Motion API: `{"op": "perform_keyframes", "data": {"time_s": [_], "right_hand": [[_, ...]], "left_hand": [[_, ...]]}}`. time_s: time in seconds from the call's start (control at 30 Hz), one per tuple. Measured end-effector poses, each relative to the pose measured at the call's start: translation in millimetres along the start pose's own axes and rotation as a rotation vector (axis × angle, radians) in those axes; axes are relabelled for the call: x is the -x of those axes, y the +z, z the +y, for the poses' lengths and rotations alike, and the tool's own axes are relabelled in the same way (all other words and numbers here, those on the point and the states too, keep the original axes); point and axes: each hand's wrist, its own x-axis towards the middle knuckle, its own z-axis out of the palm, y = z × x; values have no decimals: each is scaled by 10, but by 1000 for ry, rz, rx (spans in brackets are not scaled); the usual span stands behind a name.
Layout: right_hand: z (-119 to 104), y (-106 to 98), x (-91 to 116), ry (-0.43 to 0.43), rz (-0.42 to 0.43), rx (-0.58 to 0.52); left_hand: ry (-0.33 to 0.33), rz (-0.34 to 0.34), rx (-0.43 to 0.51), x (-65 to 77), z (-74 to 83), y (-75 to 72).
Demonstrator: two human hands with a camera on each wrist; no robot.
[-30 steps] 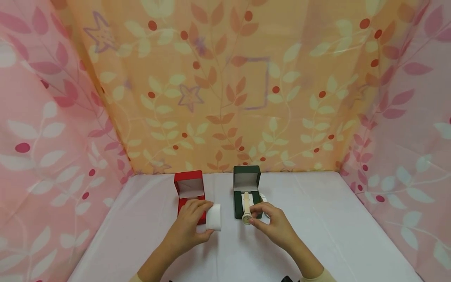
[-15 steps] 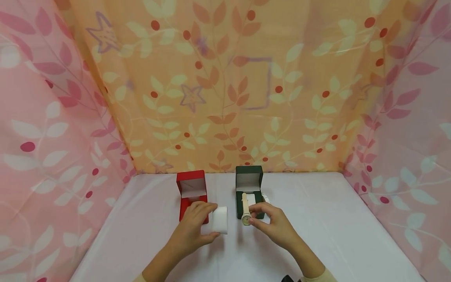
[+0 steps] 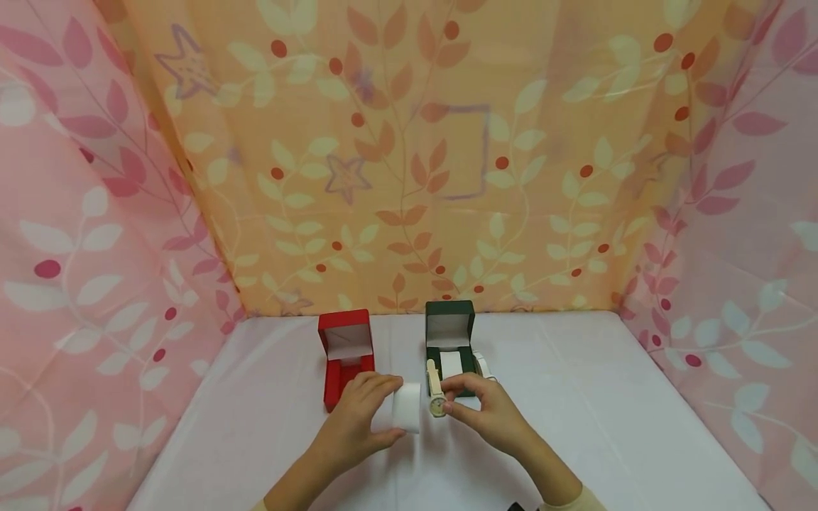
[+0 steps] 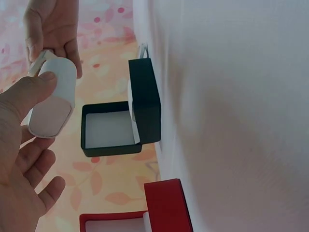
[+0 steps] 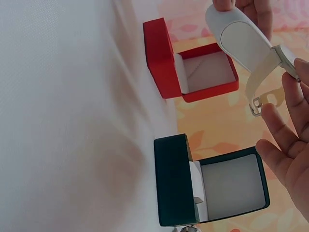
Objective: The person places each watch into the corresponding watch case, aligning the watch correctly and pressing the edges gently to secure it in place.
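Note:
My left hand (image 3: 358, 419) holds a white watch cushion (image 3: 409, 409) between thumb and fingers, above the table in front of the red box. Just to its right, my right hand (image 3: 491, 413) pinches a cream-strapped wristwatch (image 3: 436, 389) by the case, dial facing up in the head view. In the right wrist view, the strap (image 5: 263, 72) curves down to a metal buckle (image 5: 256, 107), and the watch overlaps the end of the cushion (image 5: 244, 43). From the left wrist, the watch is mostly hidden behind the cushion (image 4: 60, 87).
Behind the left hand stands a red watch box (image 3: 345, 321), lid raised, no cushion showing inside. Right of it, an open green watch box (image 3: 450, 309) has a white cushion (image 3: 451, 363) in it. Another watch (image 3: 482, 365), white, lies against the green box's right side.
The left hand has carried the white cushion rightward, away from the red box. The right hand has drawn the cream watch slightly left and nearer, off the front of the green box.

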Motion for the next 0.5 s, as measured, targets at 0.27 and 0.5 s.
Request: {"op": "perform_keyframes", "data": {"time_s": [0.27,0.5], "right_hand": [[-31,57,3,29,-34,-2],[-31,86,10,38,-40,5]], "left_hand": [[58,13,-13,-7,22,14],[19,-1,8,20,32,41]]}}
